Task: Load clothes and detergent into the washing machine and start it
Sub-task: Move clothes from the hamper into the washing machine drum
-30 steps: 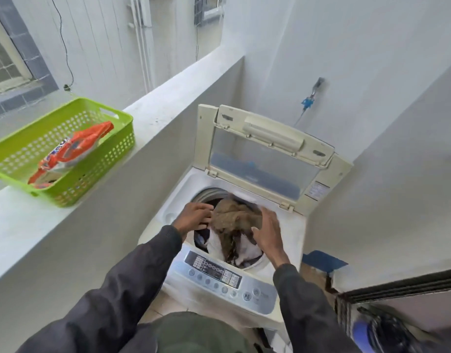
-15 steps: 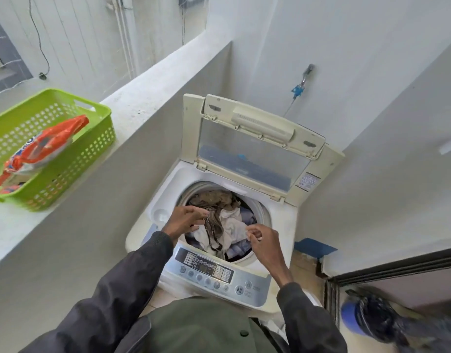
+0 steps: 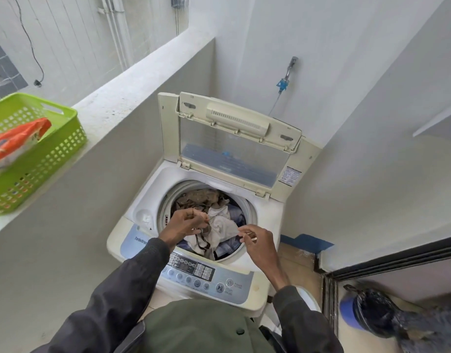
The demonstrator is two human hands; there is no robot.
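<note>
The clothes sit in the washing machine drum, just under both hands. Your left grip pinches a dark strap; your right grip is loosely curled (holding anything? I cannot tell). The detergent packet lies up-left in the green basket, slanting away, nearer your left.

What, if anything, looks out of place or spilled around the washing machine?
Nothing looks spilled or damaged. The clothes lie heaped inside the drum, with a dark strap hanging loose by the left hand, inside the opening. The lid stands open, and the detergent bag lies in the green basket on the ledge.
</note>
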